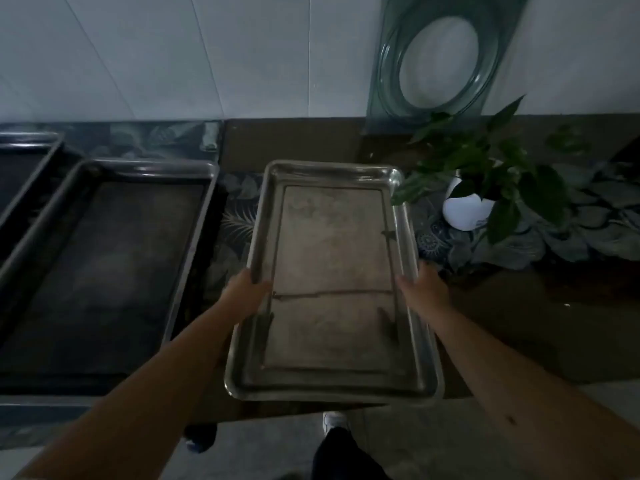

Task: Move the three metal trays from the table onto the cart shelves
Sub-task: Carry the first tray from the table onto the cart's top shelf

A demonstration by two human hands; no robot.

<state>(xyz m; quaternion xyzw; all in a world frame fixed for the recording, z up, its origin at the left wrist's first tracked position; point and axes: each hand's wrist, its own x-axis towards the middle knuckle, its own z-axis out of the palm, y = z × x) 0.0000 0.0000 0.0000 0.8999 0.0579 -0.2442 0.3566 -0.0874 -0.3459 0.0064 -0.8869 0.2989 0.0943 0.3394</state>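
Note:
A rectangular metal tray (332, 258) lies lengthwise in front of me, its near end hanging past the table's front edge. My left hand (244, 292) grips its left rim and my right hand (424, 292) grips its right rim. A second, darker tray (104, 271) lies on the table to the left. The corner of a third tray (24, 157) shows at the far left. No cart is in view.
A potted plant in a white pot (467, 213) stands close to the held tray's far right corner. A glass panel with a round hole (440, 60) leans on the white wall behind. The patterned tablecloth (235, 216) covers the table. My feet show on the floor below.

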